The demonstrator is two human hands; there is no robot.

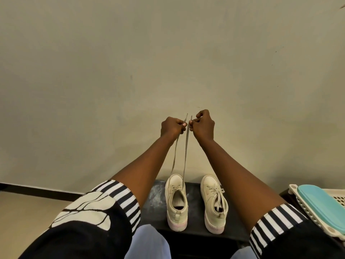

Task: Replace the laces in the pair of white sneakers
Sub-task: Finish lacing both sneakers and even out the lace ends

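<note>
Both ends of the lace [185, 152] are up high. Your left hand [172, 128] pinches one end between thumb and curled fingers, your right hand [203, 126] pinches the other, and the tips poke out just above your knuckles. The strands run down to the toe end of the left-side sneaker [176, 200], which sits on the dark bench [156, 195] beside the right-side sneaker [214, 202], which is laced with loose ends.

Watch it: the tips look near level, but if one side runs longer you'll come up short at the top eyelets. Pull harder and that light shoe could lift or tip off the bench. Let one end slip and it may slide back through its eyelet.
</note>
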